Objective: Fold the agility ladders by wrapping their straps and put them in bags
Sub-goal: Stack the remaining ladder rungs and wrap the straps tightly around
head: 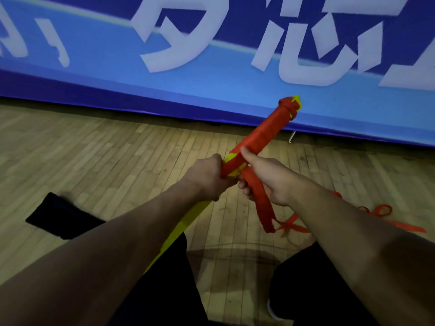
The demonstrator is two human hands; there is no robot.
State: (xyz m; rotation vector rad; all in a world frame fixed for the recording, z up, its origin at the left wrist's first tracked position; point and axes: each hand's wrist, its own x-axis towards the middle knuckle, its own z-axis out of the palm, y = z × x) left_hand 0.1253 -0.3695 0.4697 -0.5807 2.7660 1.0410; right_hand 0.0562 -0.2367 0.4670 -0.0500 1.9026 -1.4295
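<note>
A bundle of yellow ladder rungs (263,135) points up and to the right, its upper half wound in red strap. My left hand (207,177) grips the bundle near its middle. My right hand (266,177) holds the loose red strap (261,203) beside the bundle, thumb stretched along the wrapping. The bare yellow lower end (181,229) runs down under my left forearm. More red strap (381,211) trails on the floor at the right.
A dark flat bag (61,217) lies on the wooden floor (117,156) at the left. A blue banner with white characters (211,67) stands across the back. My legs in black shorts (306,290) fill the bottom.
</note>
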